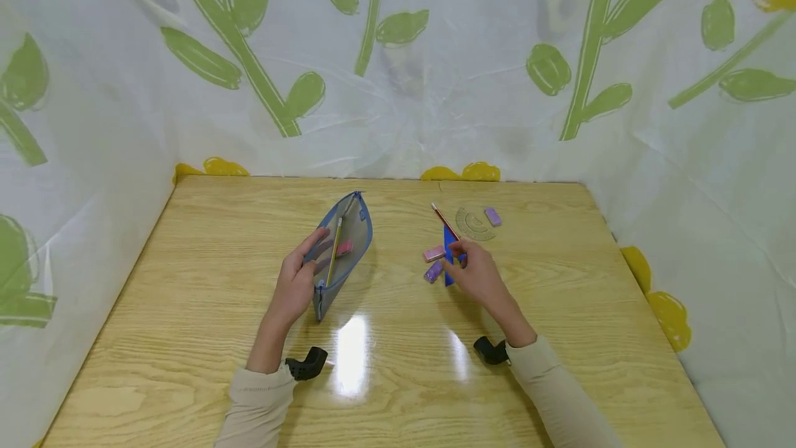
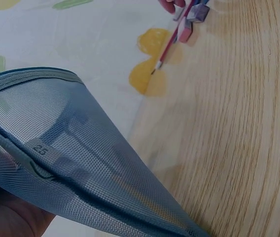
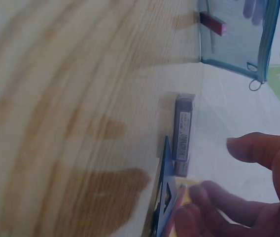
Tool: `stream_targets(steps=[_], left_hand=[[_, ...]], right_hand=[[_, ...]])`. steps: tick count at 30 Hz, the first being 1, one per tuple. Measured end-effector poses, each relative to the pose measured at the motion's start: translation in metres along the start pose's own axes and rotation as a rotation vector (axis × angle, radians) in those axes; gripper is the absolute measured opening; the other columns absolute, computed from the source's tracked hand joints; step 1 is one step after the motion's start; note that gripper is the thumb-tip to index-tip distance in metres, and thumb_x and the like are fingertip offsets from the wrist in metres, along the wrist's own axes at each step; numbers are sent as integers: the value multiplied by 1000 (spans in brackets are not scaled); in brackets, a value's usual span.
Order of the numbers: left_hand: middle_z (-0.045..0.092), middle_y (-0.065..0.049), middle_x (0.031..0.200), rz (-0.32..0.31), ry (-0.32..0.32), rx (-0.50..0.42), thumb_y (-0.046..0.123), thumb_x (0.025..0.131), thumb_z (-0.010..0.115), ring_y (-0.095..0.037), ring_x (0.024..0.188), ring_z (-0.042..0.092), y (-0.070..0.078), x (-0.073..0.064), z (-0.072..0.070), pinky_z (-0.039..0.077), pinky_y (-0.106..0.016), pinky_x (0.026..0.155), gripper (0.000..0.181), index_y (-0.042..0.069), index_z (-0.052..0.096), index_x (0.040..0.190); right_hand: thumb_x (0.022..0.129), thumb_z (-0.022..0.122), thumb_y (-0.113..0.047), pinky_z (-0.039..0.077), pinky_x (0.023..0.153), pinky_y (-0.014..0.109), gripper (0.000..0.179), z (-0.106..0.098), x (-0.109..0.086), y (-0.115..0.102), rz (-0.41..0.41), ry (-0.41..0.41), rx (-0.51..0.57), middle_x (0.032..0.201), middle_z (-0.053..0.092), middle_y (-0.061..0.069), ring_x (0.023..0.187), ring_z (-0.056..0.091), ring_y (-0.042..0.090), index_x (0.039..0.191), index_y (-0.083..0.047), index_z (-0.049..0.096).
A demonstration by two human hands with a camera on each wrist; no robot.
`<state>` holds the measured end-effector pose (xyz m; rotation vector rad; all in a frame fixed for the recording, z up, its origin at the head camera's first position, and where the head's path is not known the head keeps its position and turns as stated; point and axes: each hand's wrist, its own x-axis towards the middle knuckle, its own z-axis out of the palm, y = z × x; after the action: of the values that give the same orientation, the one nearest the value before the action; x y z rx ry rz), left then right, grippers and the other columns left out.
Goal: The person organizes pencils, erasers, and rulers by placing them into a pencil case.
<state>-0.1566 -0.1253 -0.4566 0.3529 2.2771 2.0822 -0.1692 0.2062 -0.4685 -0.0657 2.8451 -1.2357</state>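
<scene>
Two hands operate: the left hand [image 1: 294, 282] grips the mesh pouch [image 1: 358, 239]; the right hand [image 1: 481, 275], fingers parted, should pinch the blue set square [image 1: 449, 278] beneath them by its edges.

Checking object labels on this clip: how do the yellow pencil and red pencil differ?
The yellow pencil is inside the mesh pouch; the red pencil is outside it. In the head view, the yellow pencil's far end leans right, the red pencil's left. Both are slim, with pale far ends.
</scene>
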Motion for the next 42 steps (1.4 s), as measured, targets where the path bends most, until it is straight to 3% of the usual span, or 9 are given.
stream_targets(steps=[3, 6, 13, 21, 26, 30, 42], left_hand=[[31, -27, 160, 0, -3, 0, -10, 96, 19, -44, 145, 37, 0, 0, 1, 40, -51, 115, 61, -8, 26, 157], [31, -26, 161, -2, -7, 3, -9, 97, 19, -44, 146, 36, 1, 0, 2, 39, -52, 115, 61, -8, 25, 157], [30, -25, 161, -13, -6, 5, -8, 98, 19, -43, 146, 36, 2, -2, 2, 39, -52, 115, 60, -7, 25, 158], [30, -28, 161, 8, -10, 3, -8, 99, 19, -45, 146, 36, 2, -2, 2, 37, -56, 115, 59, -7, 26, 157], [29, -28, 161, 16, -7, -8, -9, 99, 19, -46, 145, 35, 2, -2, 2, 36, -57, 115, 58, -8, 26, 156], [30, -29, 160, 23, -5, -12, -9, 98, 19, -47, 145, 35, 2, -2, 2, 36, -58, 115, 58, -9, 27, 156], [29, -30, 160, 15, -8, -15, -10, 98, 20, -48, 145, 35, 5, -3, 3, 36, -59, 115, 58, -9, 28, 156]], right_hand=[[95, 69, -21, 56, 82, 42, 46, 0, 0, 0, 15, -33, -37, 118, 67, 22, 97, 63, 30, 130, 9, 61], [95, 69, -23, 55, 93, 50, 48, 1, 1, -1, 20, -52, -69, 120, 67, 23, 108, 64, 34, 131, 9, 61], [93, 70, -22, 54, 83, 45, 46, 7, 7, 4, -8, -63, -146, 111, 66, 20, 91, 59, 27, 125, 10, 64], [92, 72, -22, 54, 95, 48, 44, 12, 13, 2, -52, -85, -154, 119, 66, 22, 111, 60, 34, 125, 6, 66], [91, 73, -20, 53, 95, 49, 41, 16, 17, -1, -94, -125, -139, 117, 66, 22, 110, 59, 34, 123, 6, 67], [89, 78, -25, 53, 91, 46, 42, 21, 22, -3, -112, -123, -191, 113, 66, 18, 105, 59, 31, 119, 3, 69], [81, 86, -33, 52, 90, 44, 51, 31, 27, -11, -112, -129, -227, 111, 64, 14, 106, 54, 31, 113, 1, 67]])
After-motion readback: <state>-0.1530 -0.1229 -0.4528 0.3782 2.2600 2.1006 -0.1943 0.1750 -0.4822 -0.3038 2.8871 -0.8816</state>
